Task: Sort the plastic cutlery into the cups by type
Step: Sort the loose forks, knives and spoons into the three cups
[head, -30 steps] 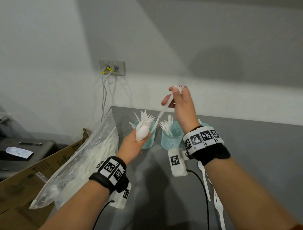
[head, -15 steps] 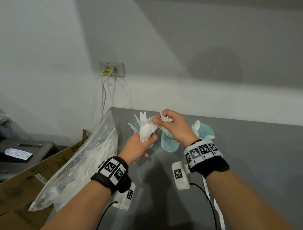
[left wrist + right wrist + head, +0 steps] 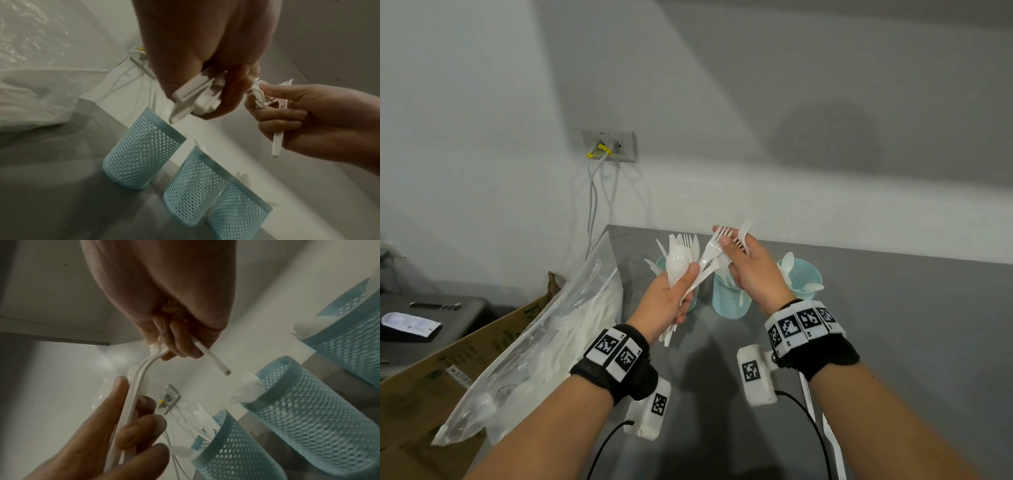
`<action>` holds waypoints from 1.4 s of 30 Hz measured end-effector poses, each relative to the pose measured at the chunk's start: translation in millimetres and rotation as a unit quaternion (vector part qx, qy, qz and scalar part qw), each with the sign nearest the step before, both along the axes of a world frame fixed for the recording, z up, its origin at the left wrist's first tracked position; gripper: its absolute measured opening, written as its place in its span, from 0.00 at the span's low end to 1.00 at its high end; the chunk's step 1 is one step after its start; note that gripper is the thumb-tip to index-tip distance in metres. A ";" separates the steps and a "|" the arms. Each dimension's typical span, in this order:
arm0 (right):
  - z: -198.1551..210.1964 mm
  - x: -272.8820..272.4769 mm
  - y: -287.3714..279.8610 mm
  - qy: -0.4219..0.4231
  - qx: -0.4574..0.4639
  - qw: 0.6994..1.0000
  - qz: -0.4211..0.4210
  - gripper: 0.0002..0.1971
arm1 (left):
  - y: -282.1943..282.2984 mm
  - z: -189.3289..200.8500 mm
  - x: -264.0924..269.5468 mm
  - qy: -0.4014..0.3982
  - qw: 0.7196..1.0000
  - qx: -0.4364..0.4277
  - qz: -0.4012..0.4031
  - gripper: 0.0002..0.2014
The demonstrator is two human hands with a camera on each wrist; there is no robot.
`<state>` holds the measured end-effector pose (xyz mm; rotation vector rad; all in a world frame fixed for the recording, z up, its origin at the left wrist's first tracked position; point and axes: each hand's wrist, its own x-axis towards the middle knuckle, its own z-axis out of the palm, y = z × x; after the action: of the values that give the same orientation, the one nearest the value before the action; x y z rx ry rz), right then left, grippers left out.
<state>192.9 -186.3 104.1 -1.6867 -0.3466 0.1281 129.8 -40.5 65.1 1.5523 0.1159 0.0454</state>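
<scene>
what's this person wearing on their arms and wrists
Both forearms are bare, with no sleeves in view. Each wrist carries a black band: the left wrist band and the right wrist band are topped with white blocks printed with black square markers. A white camera box bearing its own marker hangs below each wrist, trailing a black cable.

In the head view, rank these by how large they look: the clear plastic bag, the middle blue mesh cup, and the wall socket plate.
1. clear plastic bag, by far the largest.
2. middle blue mesh cup, partly hidden by the hands.
3. wall socket plate; it sits farther from the camera, so this gap is unsure.
</scene>
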 end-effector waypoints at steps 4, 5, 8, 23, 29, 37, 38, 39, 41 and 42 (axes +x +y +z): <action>-2.2 3.1 -5.3 0.033 -0.002 0.999 -0.007 0.14 | -5.2 -3.4 3.0 0.012 1.000 0.008 -0.009 0.19; -1.0 5.5 -7.1 0.031 -0.006 0.999 -0.010 0.14 | -6.8 -3.4 3.5 0.012 1.000 0.013 -0.014 0.20; 13.2 11.5 -15.8 0.012 -0.010 1.000 -0.024 0.12 | -10.2 -2.2 6.1 0.008 0.999 0.039 -0.016 0.20; -16.8 51.4 -29.4 -0.067 -0.250 0.962 -0.092 0.16 | -13.2 -11.7 20.9 0.012 0.999 0.043 0.017 0.16; -0.8 57.2 -24.2 -0.084 -0.178 0.974 -0.112 0.18 | -11.0 -11.4 25.3 -0.001 0.998 0.050 0.026 0.15; -31.6 69.2 -25.5 -0.118 -0.225 0.964 -0.079 0.19 | -12.3 -11.2 29.3 -0.015 0.997 0.070 0.023 0.10; -39.0 71.2 -25.9 -0.100 -0.234 0.964 -0.075 0.19 | -12.9 -10.9 29.8 -0.017 0.997 0.077 0.024 0.10; -44.4 72.8 -26.1 -0.077 -0.246 0.964 -0.071 0.19 | -13.7 -10.2 29.8 -0.018 0.996 0.086 0.026 0.12; -47.7 72.9 -26.8 -0.044 -0.290 0.953 -0.070 0.21 | -14.9 -8.6 29.9 -0.017 0.994 0.104 0.035 0.18; -45.7 71.5 -26.7 -0.039 -0.320 0.943 -0.081 0.25 | -15.2 -7.5 30.2 -0.018 0.993 0.110 0.043 0.20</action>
<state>264.4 -212.9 58.4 -2.3620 -0.2331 0.0518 160.0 -55.7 57.5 1.7654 0.1536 0.1581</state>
